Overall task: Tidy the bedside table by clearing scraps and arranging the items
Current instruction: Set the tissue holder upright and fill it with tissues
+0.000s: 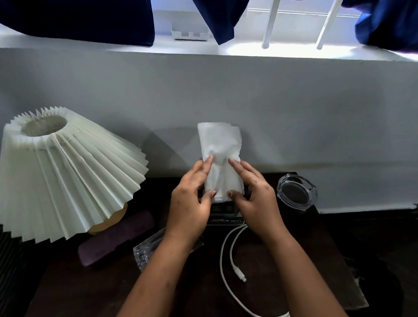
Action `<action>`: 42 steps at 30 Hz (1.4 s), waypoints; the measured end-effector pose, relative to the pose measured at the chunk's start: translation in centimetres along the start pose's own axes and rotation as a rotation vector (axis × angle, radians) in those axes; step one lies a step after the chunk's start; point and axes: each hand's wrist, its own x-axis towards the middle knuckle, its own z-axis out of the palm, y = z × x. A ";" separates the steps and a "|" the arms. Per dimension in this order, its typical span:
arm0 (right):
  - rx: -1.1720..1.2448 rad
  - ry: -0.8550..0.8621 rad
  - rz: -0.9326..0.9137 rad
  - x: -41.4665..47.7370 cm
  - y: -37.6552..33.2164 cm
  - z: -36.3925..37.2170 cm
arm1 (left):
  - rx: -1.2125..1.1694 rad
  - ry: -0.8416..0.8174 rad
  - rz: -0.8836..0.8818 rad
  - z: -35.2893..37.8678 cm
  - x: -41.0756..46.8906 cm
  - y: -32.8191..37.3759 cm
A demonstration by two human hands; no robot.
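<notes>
A white tissue [221,149], folded into a tall strip, is held upright above the dark bedside table [294,268]. My left hand [192,200] grips its lower left edge and my right hand [254,198] grips its lower right edge, thumbs pressed on the front. Below the hands sits a small dark device with a label [225,217], partly hidden. A white charging cable [230,263] loops across the table to the front edge. A maroon case [115,238] and a clear glass piece [145,251] lie at the left.
A pleated cream lamp shade [60,172] leans at the table's left on a wooden base [111,219]. A glass ashtray [297,192] stands at the back right. Behind is a grey wall and a white sill with dark blue curtains [78,11].
</notes>
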 end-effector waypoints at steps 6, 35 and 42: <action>0.150 -0.085 0.040 0.2 -0.1 0.4 | -0.183 -0.107 -0.176 -0.6 0.5 -0.9; -0.377 0.037 -0.067 0.3 2.5 3.2 | 0.235 -0.270 0.015 0.0 0.0 -1.8; -0.415 0.004 0.008 0.2 2.6 3.1 | 0.327 -0.225 -0.052 -0.3 0.0 -1.6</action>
